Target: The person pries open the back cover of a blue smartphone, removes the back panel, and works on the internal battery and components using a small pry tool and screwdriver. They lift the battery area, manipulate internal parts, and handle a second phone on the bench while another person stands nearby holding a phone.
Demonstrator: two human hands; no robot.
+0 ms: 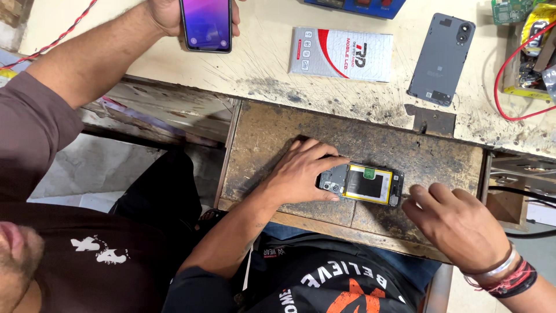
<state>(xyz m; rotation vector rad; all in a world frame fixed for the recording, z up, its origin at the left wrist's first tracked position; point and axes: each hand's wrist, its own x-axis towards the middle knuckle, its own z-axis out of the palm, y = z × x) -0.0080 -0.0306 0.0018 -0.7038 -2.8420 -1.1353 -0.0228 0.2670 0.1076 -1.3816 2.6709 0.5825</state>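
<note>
Fingers of our left hand [301, 174] were spread and pressed down on the camera end of the opened phone [360, 184], pinning it flat; those of our right hand [457, 223] were loosely curled together just beside its other end, and we could not tell whether they pinched a small tool. We judged that the step went best with the left hand bearing steadily on the frame (never on the black, yellow-edged battery) while the right worked at the lower edge. That phone lay back-open on the dark, scuffed wooden pull-out board [272, 133] below the pale, scratched counter [266, 69], which carried a grey back cover [441, 58] and a white box [341, 53]. Another person's hand [168, 14] held a lit phone [207, 23].
</note>
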